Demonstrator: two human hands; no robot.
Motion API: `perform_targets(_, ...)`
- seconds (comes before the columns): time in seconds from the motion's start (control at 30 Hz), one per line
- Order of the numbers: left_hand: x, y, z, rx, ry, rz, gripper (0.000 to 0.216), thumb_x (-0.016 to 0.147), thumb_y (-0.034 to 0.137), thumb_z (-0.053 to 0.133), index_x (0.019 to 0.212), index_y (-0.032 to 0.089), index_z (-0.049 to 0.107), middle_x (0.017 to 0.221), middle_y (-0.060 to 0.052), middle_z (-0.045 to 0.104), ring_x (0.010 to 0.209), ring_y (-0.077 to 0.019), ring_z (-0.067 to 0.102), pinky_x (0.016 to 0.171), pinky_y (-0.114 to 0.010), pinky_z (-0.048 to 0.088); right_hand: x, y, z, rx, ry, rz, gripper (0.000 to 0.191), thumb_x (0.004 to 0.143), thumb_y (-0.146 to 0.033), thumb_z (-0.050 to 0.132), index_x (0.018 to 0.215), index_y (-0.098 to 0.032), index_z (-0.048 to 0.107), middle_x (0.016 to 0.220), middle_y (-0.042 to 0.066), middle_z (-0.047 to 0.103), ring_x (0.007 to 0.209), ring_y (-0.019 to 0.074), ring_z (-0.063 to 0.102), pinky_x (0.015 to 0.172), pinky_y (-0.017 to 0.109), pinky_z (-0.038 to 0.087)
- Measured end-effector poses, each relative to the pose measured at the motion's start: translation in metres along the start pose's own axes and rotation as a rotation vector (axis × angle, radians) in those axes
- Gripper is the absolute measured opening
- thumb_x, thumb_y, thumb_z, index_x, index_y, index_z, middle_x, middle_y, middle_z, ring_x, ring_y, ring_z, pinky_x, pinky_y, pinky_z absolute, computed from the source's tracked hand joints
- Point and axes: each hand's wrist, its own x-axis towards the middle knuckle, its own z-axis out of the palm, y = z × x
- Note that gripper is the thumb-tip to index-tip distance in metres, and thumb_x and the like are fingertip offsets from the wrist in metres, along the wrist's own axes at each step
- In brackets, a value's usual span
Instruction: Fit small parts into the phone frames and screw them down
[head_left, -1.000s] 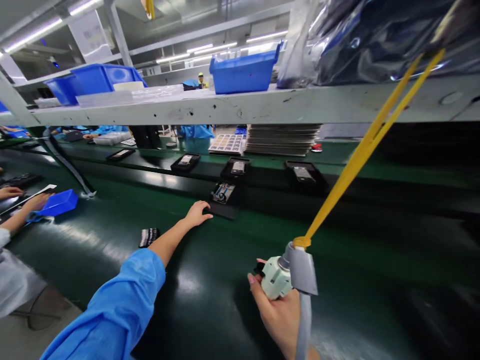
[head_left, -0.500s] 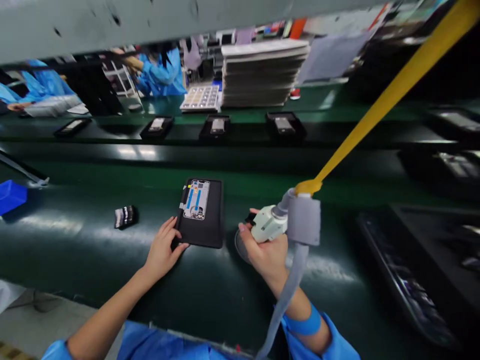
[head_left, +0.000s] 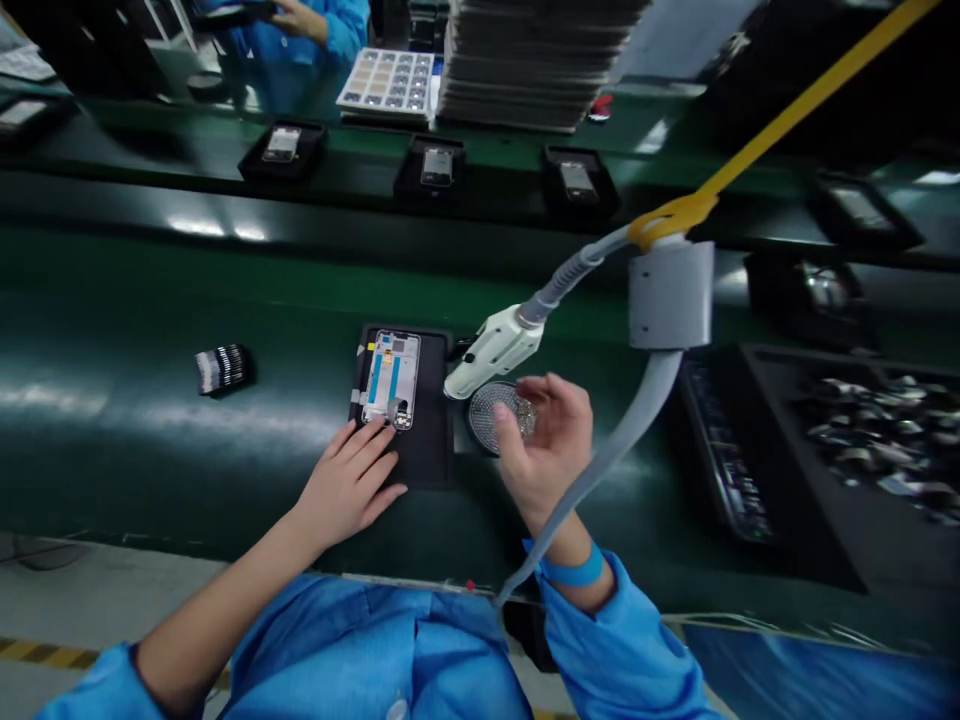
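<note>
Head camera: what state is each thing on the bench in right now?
Phone frame: lying flat in its black tray.
Left hand: open, fingers resting on the tray.
Right hand: loosely open, holding nothing visible.
Hanging tool: dangling, unheld.
Round mesh dish: flat on the bench.

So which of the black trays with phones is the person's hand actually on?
The near tray under the left hand; three others sit untouched on the far belt.

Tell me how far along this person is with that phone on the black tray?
Done: the black tray with the phone frame lies in front of the person. In hand: the left hand presses on the tray's near edge, while the right hand hovers open over the round mesh dish, below the hanging electric screwdriver. Left: the screwdriver's tip is off the frame, so fastening looks not yet begun.
</note>
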Motion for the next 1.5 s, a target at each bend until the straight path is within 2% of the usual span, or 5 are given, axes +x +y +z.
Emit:
perform_targets(0.13,0.012,-0.001,0.011,0.032,-0.049,0.008,0.046,0.113,0.048,0.058,0.132,0.008,0.071,0.157,-0.016,0.06,0.149,-0.0355,0.052,0.126,-0.054,0.039,-0.011,-0.026,-0.002,-0.017,-0.237,-0.186,0.03,0.09,0.001,0.072,0.115,-0.014,0.066,0.097,0.006,0.069,0.089,0.0142,0.067,0.083,0.029,0.059)
perform_targets(0.5,0.012,0.003,0.022,0.053,-0.074,-0.019,0.058,0.115,0.054,0.05,0.138,0.006,0.073,0.154,-0.015,0.061,0.15,-0.0351,0.047,0.124,-0.053,0.039,0.01,-0.004,0.054,0.113,-0.815,0.44,0.017,0.095,-0.013,0.067,0.098,-0.002,0.08,0.09,0.009,0.077,0.058,0.0102,0.069,0.056,0.017,0.054)
perform_targets(1.03,0.016,0.01,0.022,0.027,-0.061,-0.041,0.057,0.11,0.055,0.06,0.137,0.006,0.073,0.149,-0.017,0.063,0.148,-0.0355,0.05,0.125,-0.051,0.038,0.026,-0.014,0.057,0.085,-0.757,0.912,0.031,0.074,-0.031,0.073,0.094,-0.007,0.071,0.074,0.007,0.071,0.063,0.0197,0.072,0.043,0.018,0.051)
perform_targets(1.3,0.017,0.01,0.023,0.02,-0.048,-0.036,0.057,0.111,0.054,0.059,0.135,0.005,0.074,0.15,-0.018,0.062,0.148,-0.0358,0.05,0.125,-0.051,0.037,0.02,-0.013,0.06,-0.052,-0.708,0.667,0.013,0.085,-0.025,0.066,0.091,-0.014,0.064,0.071,0.002,0.066,0.055,0.0183,0.068,0.035,0.021,0.046)
perform_targets(1.5,0.016,0.01,0.026,-0.017,0.033,-0.038,0.054,0.102,0.052,0.073,0.128,0.004,0.078,0.145,-0.018,0.067,0.145,-0.0359,0.056,0.123,-0.049,0.041,0.021,-0.008,0.054,0.059,-0.772,0.8,0.048,0.075,-0.042,0.079,0.109,-0.015,0.058,0.079,0.001,0.067,0.058,0.0198,0.069,0.036,0.025,0.047)
